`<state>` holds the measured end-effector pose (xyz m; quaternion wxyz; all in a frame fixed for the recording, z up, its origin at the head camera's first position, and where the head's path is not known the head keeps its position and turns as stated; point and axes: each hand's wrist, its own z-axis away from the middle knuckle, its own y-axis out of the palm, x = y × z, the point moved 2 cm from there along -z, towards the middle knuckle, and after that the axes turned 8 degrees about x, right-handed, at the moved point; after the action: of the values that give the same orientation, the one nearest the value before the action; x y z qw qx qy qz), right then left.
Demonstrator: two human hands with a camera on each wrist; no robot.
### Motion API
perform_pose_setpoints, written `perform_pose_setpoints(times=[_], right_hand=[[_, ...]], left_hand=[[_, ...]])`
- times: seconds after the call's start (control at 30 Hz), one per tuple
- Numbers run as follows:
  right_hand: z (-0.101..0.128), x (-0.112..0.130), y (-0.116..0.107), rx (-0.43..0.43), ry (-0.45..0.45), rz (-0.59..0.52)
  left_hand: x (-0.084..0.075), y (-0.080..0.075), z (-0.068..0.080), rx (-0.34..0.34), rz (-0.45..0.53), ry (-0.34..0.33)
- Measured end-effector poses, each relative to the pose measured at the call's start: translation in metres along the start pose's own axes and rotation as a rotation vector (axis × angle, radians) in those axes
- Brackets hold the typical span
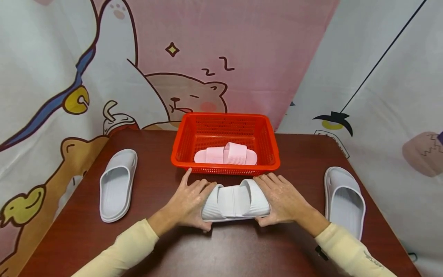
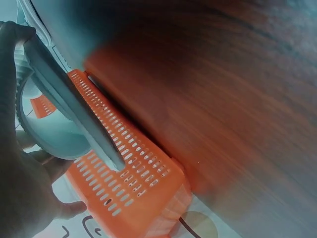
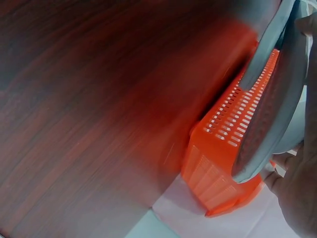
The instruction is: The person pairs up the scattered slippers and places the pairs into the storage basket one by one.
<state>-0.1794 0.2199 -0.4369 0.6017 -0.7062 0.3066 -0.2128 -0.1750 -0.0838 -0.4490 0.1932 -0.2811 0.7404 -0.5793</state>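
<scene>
A pair of white slide slippers (image 1: pixel 234 202) with ribbed straps is held in front of a red plastic basket (image 1: pixel 180 152), their heel ends meeting in the middle. My left hand (image 1: pixel 190 204) grips the left slipper, thumb below and forefinger stretched up near the basket's rim. On the other side my right hand (image 1: pixel 282 200) grips the right slipper. Seen from the left wrist, the slipper (image 2: pixel 74 104) is tilted and off the table. The right wrist view also shows its slipper (image 3: pixel 277 109) raised. Inside the basket lies a pink pair of slide slippers (image 1: pixel 236 154).
A grey closed-toe slipper (image 1: pixel 117 186) lies on the left of the brown table (image 1: pixel 235 254). Its lookalike, another grey slipper (image 1: pixel 346 204), sits at the right edge near my forearm. A small black object (image 1: pixel 321 252) is partly under the right sleeve. A cartoon-print curtain (image 1: pixel 242 38) surrounds the table.
</scene>
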Motion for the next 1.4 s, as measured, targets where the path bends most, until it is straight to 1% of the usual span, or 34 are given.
perform_pose_setpoints(times=[0.3, 0.67, 0.8, 0.97, 1.07, 1.23, 1.4], right_hand=[[-0.004, 0.006, -0.003, -0.004, 0.001, 0.003], [-0.008, 0.011, -0.005, 0.028, 0.002, 0.012], [-0.009, 0.013, -0.005, 0.011, 0.000, 0.014], [-0.011, 0.016, -0.003, -0.009, -0.007, 0.012], [-0.012, 0.017, -0.003, -0.013, -0.006, 0.014], [-0.012, 0.018, -0.002, -0.023, -0.007, 0.020], [-0.013, 0.019, -0.001, -0.028, -0.007, 0.003]], left_hand=[[-0.002, 0.000, -0.002, -0.013, -0.015, 0.011], [-0.005, 0.000, -0.003, 0.002, -0.020, 0.009], [-0.006, 0.000, -0.005, -0.006, -0.014, 0.008], [-0.009, -0.001, -0.008, -0.027, -0.010, 0.023], [-0.009, -0.001, -0.009, -0.034, -0.007, 0.019], [-0.010, 0.000, -0.009, -0.031, -0.020, 0.015], [-0.011, 0.002, -0.009, -0.032, -0.045, 0.016]])
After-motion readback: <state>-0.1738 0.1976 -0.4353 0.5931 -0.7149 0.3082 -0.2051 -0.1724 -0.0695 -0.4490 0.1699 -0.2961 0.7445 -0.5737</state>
